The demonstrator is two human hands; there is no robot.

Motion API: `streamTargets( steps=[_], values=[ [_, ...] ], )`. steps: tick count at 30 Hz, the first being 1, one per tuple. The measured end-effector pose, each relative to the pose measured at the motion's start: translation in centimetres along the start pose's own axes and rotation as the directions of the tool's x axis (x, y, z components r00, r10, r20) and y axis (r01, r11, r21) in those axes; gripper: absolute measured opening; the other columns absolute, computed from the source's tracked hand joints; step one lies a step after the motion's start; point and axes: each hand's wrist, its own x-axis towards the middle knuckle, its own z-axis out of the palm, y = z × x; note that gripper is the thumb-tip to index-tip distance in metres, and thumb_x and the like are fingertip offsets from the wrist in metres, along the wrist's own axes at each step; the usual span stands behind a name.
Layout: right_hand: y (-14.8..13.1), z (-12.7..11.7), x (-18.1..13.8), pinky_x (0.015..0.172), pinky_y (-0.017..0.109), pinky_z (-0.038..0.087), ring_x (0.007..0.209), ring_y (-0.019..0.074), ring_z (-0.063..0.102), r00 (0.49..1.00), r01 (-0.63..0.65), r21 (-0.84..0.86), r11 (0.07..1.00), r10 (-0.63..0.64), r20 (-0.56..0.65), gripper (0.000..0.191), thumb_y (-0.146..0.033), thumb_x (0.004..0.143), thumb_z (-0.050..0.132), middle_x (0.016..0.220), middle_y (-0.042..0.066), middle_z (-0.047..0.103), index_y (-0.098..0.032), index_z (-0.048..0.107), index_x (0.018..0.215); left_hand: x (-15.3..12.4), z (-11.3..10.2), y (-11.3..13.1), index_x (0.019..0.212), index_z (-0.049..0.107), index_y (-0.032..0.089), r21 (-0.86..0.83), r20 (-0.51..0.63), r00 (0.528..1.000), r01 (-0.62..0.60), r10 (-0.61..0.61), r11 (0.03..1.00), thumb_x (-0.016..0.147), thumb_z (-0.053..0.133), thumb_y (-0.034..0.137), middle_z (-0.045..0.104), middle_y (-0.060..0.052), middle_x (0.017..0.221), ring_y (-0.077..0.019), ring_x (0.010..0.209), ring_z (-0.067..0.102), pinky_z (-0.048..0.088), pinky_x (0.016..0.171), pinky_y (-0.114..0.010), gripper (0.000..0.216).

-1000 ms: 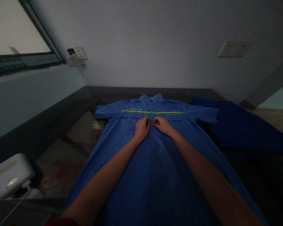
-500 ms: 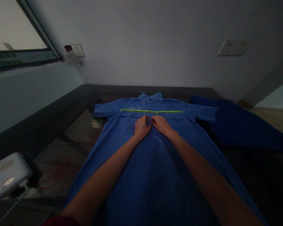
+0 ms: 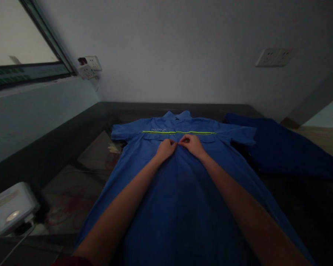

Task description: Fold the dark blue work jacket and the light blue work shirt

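Observation:
A blue short-sleeved work shirt (image 3: 152,177) lies spread face up, its collar at the far end and a yellow-green stripe across the chest. White lettering shows above the stripe on the left. My left hand (image 3: 167,148) pinches the front placket just below the stripe. Close beside it, my right hand (image 3: 191,144) pinches the same placket from the other side, thumb and forefinger together. The fingertips almost meet at the shirt's middle line. Any button between them is too small to make out.
Darker blue folded cloth (image 3: 283,147) lies at the right, partly under the sleeve. A white box-shaped device (image 3: 12,208) with a cable stands at the left. Wall sockets (image 3: 273,57) and a plugged-in adapter (image 3: 86,70) are on the wall behind the dark table (image 3: 144,106).
Both hands stay at the placket. My left fingers have turned inward and lowered slightly; my right thumb and forefinger now pinch more visibly. The view has tilted a little.

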Motion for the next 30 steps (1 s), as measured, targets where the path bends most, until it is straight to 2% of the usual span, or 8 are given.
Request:
streamTargets(
  steps=[4,7,11,15,18,21,26,30],
  values=[
    [-0.3,0.1,-0.4,0.054,0.024,0.045,0.055,0.0132,0.057,0.997,0.074,-0.022,0.997,-0.075,-0.03,0.009,-0.024,0.069,0.068,0.064,0.001,0.064,-0.016,0.063,0.069,0.5,0.0,-0.3,0.058,0.061,0.015,-0.105,0.07,0.997,0.029,-0.022,0.994,0.086,0.051,0.026,0.056,-0.001,0.053,-0.0178,0.063,0.059,0.038,0.057,-0.023,0.031],
    [-0.5,0.3,-0.6,0.057,0.024,0.045,0.059,0.0136,0.058,0.989,0.129,-0.051,0.99,-0.132,-0.06,0.008,-0.022,0.069,0.068,0.067,0.001,0.065,-0.017,0.063,0.068,0.7,0.0,-0.6,0.055,0.057,0.015,-0.132,0.089,0.996,0.03,-0.019,0.991,0.086,0.05,0.026,0.048,0.001,0.048,-0.0145,0.053,0.052,0.034,0.052,-0.023,0.034],
    [-0.5,0.2,-0.8,0.059,0.025,0.046,0.061,0.0143,0.059,0.986,0.165,-0.06,0.985,-0.166,-0.014,0.005,-0.02,0.07,0.067,0.068,0.001,0.064,-0.017,0.063,0.07,0.7,0.2,-0.8,0.055,0.056,0.014,-0.144,0.088,0.996,0.01,0.002,0.989,0.084,0.051,0.022,0.047,0.003,0.048,-0.0125,0.052,0.048,0.033,0.052,-0.023,0.03],
    [-0.5,-0.1,-0.7,0.06,0.025,0.046,0.061,0.014,0.06,0.991,0.133,-0.068,0.989,-0.131,0.043,0.009,-0.018,0.073,0.065,0.069,0.0,0.065,-0.016,0.067,0.081,0.5,0.7,-0.8,0.058,0.058,0.014,-0.117,0.052,0.998,-0.014,0.02,0.993,0.083,0.051,0.019,0.051,0.002,0.053,-0.0139,0.058,0.051,0.035,0.057,-0.024,0.027],
    [-1.0,-0.1,-0.6,0.064,0.025,0.044,0.066,0.0142,0.059,0.987,0.161,-0.209,0.964,-0.157,0.037,0.01,-0.016,0.075,0.065,0.074,0.002,0.066,-0.016,0.068,0.085,0.4,1.2,-0.8,0.064,0.061,0.014,-0.088,0.015,1.0,-0.026,0.027,0.996,0.084,0.05,0.019,0.057,-0.001,0.061,-0.0159,0.066,0.054,0.037,0.062,-0.025,0.023],
    [-1.6,-0.2,-0.6,0.068,0.026,0.041,0.073,0.0157,0.058,0.974,0.223,-0.364,0.904,-0.221,0.047,0.003,-0.015,0.077,0.065,0.076,0.004,0.067,-0.016,0.068,0.077,0.3,1.2,-0.7,0.069,0.062,0.013,-0.055,-0.009,0.999,-0.047,0.047,0.997,0.085,0.049,0.019,0.06,-0.003,0.067,-0.0168,0.069,0.055,0.037,0.064,-0.025,0.021],
    [-2.0,-0.3,-0.5,0.064,0.025,0.039,0.069,0.0152,0.058,0.979,0.202,-0.395,0.896,-0.2,0.048,0.005,-0.013,0.076,0.065,0.073,0.004,0.067,-0.015,0.066,0.072,0.3,0.7,-0.5,0.068,0.059,0.014,-0.053,0.065,0.995,-0.073,0.077,0.996,0.078,0.057,0.021,0.052,0.001,0.06,-0.0138,0.059,0.049,0.032,0.055,-0.024,0.012],
    [-1.6,-0.3,-0.3,0.062,0.024,0.04,0.066,0.0141,0.059,0.98,0.196,-0.343,0.919,-0.192,0.045,0.005,-0.013,0.075,0.065,0.071,0.002,0.067,-0.016,0.066,0.071,0.4,0.8,-0.9,0.064,0.054,0.015,-0.076,-0.006,0.994,-0.112,0.112,0.991,0.075,0.062,0.025,0.044,0.005,0.056,-0.0112,0.056,0.042,0.026,0.053,-0.023,0.017]
  ],
)
